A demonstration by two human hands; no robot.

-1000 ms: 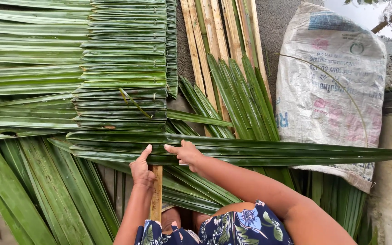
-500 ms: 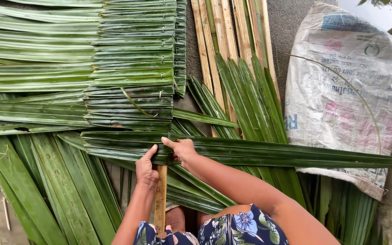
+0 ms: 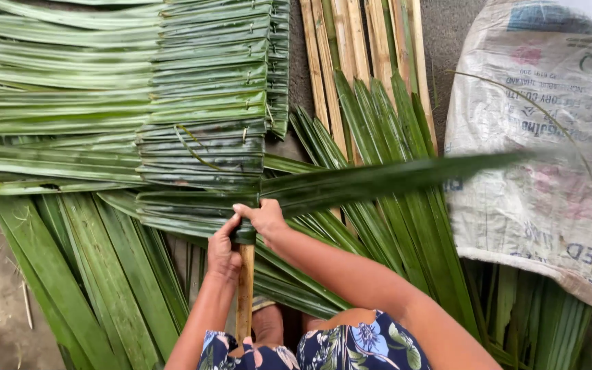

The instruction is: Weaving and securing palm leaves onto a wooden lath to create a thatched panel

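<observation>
Lighting: even, soft daylight; bright, no hard shadows. Glare: slight sheen on the green palm leaves; the white woven sack is near overexposed at top right. Blur: the long leaf tip is smeared. Elsewhere sharp.

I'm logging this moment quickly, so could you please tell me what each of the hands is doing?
Left hand: closed on the folded palm leaf at the wooden stick.
Right hand: pinching the same leaf.

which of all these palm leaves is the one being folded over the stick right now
The long dark green leaf pinched by both the left hand and right hand atop the wooden stick; it sticks out rightward, unlike the stitched ones.
</observation>
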